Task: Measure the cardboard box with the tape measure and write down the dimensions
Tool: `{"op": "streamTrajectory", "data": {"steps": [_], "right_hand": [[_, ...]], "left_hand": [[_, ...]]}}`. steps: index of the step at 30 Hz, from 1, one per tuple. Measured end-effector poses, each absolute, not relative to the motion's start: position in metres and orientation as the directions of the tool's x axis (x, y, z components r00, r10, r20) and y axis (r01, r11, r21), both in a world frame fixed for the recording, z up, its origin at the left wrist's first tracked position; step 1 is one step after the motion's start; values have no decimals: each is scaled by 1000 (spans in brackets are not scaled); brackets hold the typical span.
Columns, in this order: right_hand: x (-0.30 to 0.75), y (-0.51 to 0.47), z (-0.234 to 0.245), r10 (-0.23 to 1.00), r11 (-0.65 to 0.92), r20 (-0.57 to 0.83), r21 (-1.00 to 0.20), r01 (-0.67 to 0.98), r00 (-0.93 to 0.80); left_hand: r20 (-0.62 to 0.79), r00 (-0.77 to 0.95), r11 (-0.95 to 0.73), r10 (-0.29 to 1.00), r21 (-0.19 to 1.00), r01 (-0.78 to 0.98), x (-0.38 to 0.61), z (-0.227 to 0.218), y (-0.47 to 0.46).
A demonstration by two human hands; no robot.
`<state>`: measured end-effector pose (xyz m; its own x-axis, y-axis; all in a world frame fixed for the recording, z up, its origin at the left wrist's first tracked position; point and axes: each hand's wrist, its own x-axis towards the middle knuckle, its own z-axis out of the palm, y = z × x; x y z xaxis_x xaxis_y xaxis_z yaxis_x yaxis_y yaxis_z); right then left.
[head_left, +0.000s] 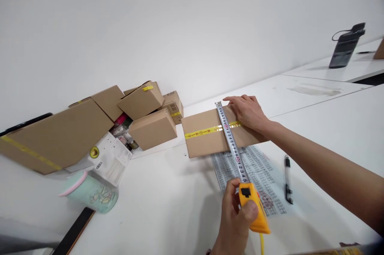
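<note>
A brown cardboard box (204, 137) sealed with yellow tape lies on the white table (168, 199). My right hand (247, 113) rests flat on the box's far right part, fingers stretched out beside the end of a steel tape blade (232, 147). The blade runs across the box top towards me. My left hand (234, 223) is closed round the yellow tape measure case (253, 211) near the table's front. Under the blade lies a printed sheet (264, 175) in a clear sleeve.
A black-and-white pen (288, 179) lies right of the sheet. Several cardboard boxes (150, 127) are piled at the left, with a large flat one (57, 135), a white package (112, 157) and a mint cup (93, 193). A dark device (345, 49) stands far right.
</note>
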<state>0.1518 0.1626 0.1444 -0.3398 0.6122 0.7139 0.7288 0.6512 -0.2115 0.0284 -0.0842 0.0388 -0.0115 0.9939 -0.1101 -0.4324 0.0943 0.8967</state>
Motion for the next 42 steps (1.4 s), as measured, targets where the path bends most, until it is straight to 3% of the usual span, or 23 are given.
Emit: {"op": "streamTrajectory", "data": {"steps": [9,36,42], "right_hand": [[151,167,144,591,635,678,-57,771,-437],[153,167,141,586,656,681,-79,751,-439],[149,151,139,602,583,707,-72,809,-371]], "left_hand": [[-150,-7,131,989,887,-443,31,24,-88],[-132,-13,120,991,931,-346,38,-1,-84],[-161,-109,98,981,894,-437,38,-2,-111]]}}
